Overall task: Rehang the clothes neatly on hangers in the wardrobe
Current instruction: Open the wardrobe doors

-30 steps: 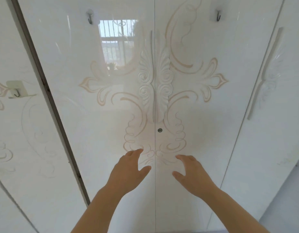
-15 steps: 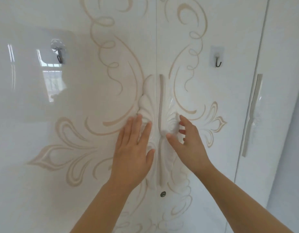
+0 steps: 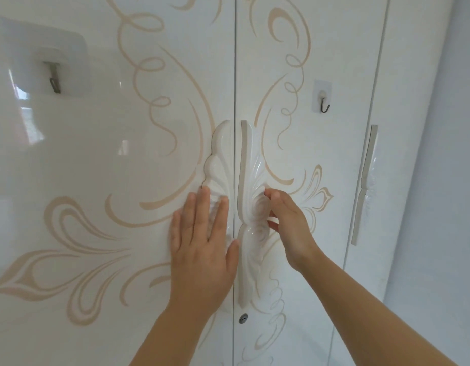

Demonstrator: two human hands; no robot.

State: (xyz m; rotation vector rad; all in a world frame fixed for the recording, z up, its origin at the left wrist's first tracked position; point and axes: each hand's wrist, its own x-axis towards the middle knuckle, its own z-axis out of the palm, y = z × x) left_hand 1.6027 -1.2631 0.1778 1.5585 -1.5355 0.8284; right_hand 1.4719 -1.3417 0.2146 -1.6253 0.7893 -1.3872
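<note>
Both hands are at the middle of the wardrobe front, where its two centre doors meet. The left hand [image 3: 202, 241] lies flat with its fingers straight and close together, fingertips on the lower part of the left handle [image 3: 219, 154] and palm against the left door [image 3: 110, 154]; it has hold of nothing. The right hand [image 3: 289, 228] has its fingers hooked round the outer edge of the right handle [image 3: 252, 167], a carved white moulding just beside the seam, with the thumb turned in toward its front. Whether the right door [image 3: 307, 43] has begun to part from the left one I cannot tell. No clothes and no hangers are in view, so I judge they are behind these doors and the task proper has not begun: the step in hand is opening the wardrobe. The next move calls for a steady pull outward on the right handle, swinging that door on its far edge, while the left hand either braces its door or curls round its own handle to draw it open too. A keyhole [image 3: 243, 318] sits below the handles, so a locked door is possible. A small hook [image 3: 324, 104] is stuck on the right door.
</note>
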